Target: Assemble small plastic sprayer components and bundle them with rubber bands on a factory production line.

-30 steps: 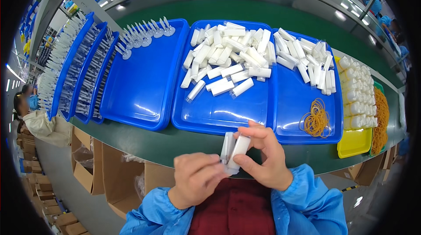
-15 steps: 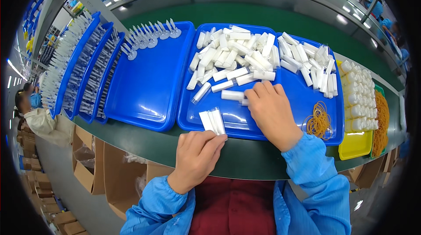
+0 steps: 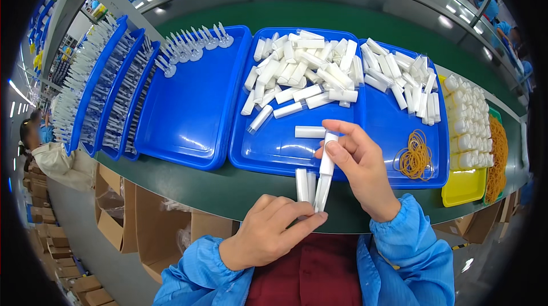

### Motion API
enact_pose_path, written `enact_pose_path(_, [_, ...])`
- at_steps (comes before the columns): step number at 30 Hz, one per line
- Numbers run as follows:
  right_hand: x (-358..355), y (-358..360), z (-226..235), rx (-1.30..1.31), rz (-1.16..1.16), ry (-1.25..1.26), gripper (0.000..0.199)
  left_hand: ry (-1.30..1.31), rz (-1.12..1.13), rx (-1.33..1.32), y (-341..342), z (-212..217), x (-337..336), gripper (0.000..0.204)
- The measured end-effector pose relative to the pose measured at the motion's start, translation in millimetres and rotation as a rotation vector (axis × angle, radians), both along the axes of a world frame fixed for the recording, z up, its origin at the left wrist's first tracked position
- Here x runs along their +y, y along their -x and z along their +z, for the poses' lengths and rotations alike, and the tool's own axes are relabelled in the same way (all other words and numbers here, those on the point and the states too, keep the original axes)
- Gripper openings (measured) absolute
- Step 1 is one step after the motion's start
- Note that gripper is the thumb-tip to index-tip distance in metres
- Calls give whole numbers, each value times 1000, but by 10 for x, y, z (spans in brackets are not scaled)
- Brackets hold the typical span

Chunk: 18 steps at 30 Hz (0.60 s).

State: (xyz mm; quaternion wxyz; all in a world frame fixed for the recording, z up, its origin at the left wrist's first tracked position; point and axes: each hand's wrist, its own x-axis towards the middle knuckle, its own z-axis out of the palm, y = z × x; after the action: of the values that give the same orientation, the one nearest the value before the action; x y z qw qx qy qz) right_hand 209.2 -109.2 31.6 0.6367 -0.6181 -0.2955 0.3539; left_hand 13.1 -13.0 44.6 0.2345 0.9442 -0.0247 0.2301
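Observation:
Low in front of me, my left hand pinches the bottom ends of a few slim white rolls in clear film, which stand up side by side from its fingertips. My right hand is closed on another white roll, thumb in front and fingers behind. That roll is held steeply, its lower end meeting the left hand's bundle. Behind the right fingers, a single white roll lies crosswise in the middle blue tray. Farther back in this tray is a heap of similar rolls.
A right-hand blue tray holds more rolls and a bunch of tan rubber bands. Beyond it sit white bundles on a yellow tray. A left blue tray carries clear spiked parts, beside tilted, filled trays.
My right hand has lifted a white roll out of the middle tray and brought it nearer, against the bundle. My left hand has shifted right and slightly toward me with its rolls.

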Motion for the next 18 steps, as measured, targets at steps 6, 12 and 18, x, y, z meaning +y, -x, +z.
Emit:
enact_pose_path(6, [-56, -7, -34, -140, -30, 20, 38, -25, -15, 6, -5, 33, -44, 34])
enact_pose_path(12, [-154, 54, 17, -605, 88, 57, 36, -87, 56, -10, -25, 22, -16, 39])
enact_pose_path(18, [-302, 267, -45, -626, -10, -69, 42, -76, 302, -206, 22, -261, -61, 83])
